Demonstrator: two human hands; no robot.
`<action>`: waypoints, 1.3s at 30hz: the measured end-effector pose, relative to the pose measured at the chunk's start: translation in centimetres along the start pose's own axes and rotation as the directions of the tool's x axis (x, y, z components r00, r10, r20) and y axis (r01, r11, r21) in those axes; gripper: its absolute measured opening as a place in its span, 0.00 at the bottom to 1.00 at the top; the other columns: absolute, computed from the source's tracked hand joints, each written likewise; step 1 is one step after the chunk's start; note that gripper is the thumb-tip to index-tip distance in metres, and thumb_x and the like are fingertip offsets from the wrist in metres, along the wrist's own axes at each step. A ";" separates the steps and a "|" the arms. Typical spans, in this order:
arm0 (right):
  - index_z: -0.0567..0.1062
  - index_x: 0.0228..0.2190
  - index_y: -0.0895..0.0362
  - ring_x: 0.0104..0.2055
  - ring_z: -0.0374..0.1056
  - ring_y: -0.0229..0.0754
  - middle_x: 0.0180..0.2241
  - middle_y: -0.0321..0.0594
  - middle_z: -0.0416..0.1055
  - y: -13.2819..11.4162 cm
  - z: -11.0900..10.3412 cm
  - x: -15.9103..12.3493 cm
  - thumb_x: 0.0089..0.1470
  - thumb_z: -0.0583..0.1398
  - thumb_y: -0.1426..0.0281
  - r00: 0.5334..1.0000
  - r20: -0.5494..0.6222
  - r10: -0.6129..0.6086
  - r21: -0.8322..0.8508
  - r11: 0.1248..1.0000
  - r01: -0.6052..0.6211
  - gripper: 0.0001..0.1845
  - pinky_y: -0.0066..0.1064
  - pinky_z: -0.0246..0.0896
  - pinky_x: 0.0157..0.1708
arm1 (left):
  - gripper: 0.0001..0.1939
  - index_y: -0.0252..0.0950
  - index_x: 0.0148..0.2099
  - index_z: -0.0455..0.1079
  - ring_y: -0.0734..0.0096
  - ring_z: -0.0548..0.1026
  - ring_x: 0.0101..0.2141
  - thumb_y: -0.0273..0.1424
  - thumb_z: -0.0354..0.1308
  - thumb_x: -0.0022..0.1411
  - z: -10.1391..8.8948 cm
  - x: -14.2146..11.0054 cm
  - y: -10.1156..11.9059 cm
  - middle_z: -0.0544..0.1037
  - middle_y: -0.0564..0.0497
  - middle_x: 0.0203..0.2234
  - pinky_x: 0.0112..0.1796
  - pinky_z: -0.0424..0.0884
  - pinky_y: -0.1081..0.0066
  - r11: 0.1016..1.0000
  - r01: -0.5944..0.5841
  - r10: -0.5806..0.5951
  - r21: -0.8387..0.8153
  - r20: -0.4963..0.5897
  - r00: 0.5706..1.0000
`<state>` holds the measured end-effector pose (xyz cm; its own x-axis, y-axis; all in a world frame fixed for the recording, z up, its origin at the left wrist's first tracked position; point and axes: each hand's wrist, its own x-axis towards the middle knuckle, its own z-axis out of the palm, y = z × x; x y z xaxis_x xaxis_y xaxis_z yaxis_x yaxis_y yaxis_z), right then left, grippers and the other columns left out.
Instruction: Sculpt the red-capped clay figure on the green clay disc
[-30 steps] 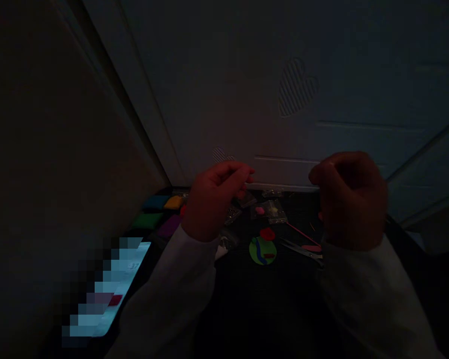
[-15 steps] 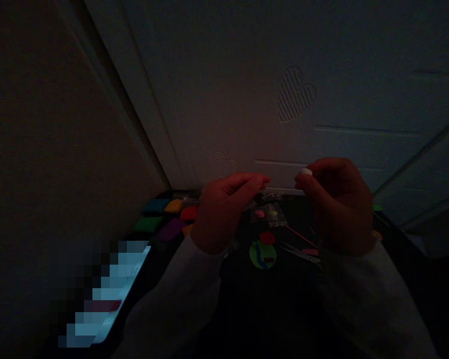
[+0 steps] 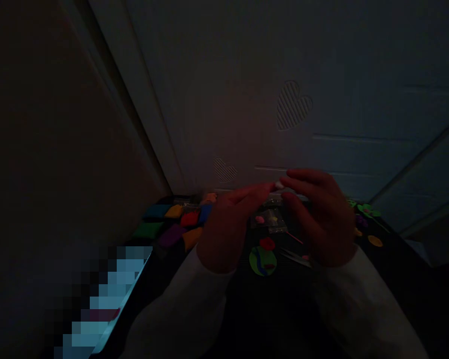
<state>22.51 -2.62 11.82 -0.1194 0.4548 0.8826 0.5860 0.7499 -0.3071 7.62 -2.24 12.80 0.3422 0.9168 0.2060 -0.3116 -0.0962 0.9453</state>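
Observation:
A small white lump of modelling clay (image 3: 279, 185) is at the fingertips of my left hand (image 3: 236, 212), whose fingers are pressed together. My right hand (image 3: 318, 214) is just beside the lump, with thumb and fingers spread; whether a fingertip touches it is hard to tell in the dim light. Below and between the hands lies a flat green disc (image 3: 255, 263) with a blue strip and a dark red piece on it. A red piece (image 3: 267, 243) sits at its upper edge. To its right are scissors (image 3: 295, 257), partly hidden by my right hand.
Coloured clay packets (image 3: 172, 235) lie at the left, above a lit, pixelated screen (image 3: 112, 299). A clear bag (image 3: 275, 222) with pink and yellowish bits and a thin pink stick (image 3: 294, 238) lie behind the disc. Green flower shapes (image 3: 368, 210) lie right. A white panel with hearts (image 3: 294, 105) stands behind.
My right hand has moved left to my left hand, and its pinch has opened. The white lump has gone from the right fingertips to the left ones.

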 end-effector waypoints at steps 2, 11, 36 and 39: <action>0.73 0.41 0.51 0.45 0.63 0.42 0.45 0.42 0.66 -0.2 0.0 -0.1 0.50 0.58 0.77 0.999 0.047 0.003 0.025 1.000 -0.004 0.16 0.39 0.60 0.42 | 0.09 0.40 0.37 0.73 0.72 0.74 0.37 0.34 0.52 0.59 0.0 0.1 -0.4 0.77 0.54 0.38 0.36 0.71 0.73 0.997 0.023 -0.022 -0.079 0.005 1.000; 0.73 0.38 0.50 0.45 0.64 0.43 0.42 0.38 0.67 -0.2 0.4 -0.2 0.46 0.61 0.77 0.996 -0.034 0.085 0.164 0.983 -0.078 0.15 0.40 0.60 0.44 | 0.04 0.38 0.33 0.72 0.76 0.72 0.35 0.28 0.61 0.52 -0.3 0.5 -1.2 0.75 0.54 0.31 0.35 0.68 0.76 0.976 0.016 -0.030 -0.218 -0.063 0.998; 0.74 0.40 0.60 0.49 0.59 0.46 0.48 0.51 0.63 -0.2 0.5 -0.2 0.48 0.60 0.75 0.991 0.025 -0.129 -0.149 0.980 0.131 0.14 0.41 0.61 0.43 | 0.18 0.41 0.55 0.62 0.64 0.70 0.47 0.33 0.49 0.62 0.2 -0.2 -0.9 0.73 0.49 0.46 0.45 0.67 0.66 0.999 -0.017 0.016 -0.029 -0.054 0.998; 0.74 0.39 0.58 0.48 0.60 0.47 0.48 0.49 0.64 -0.1 0.6 -0.1 0.47 0.62 0.73 0.992 -0.005 -0.125 -0.172 0.977 0.123 0.13 0.42 0.61 0.43 | 0.18 0.45 0.56 0.60 0.67 0.67 0.51 0.33 0.44 0.64 0.0 -0.8 -0.7 0.65 0.54 0.54 0.48 0.65 0.67 0.951 -0.164 0.182 0.262 -0.045 0.982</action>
<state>22.01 -2.51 11.56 -0.1879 0.3548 0.9159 0.6961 0.7060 -0.1307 7.54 -2.89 12.00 0.2392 0.9007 0.3627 -0.1198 -0.3433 0.9316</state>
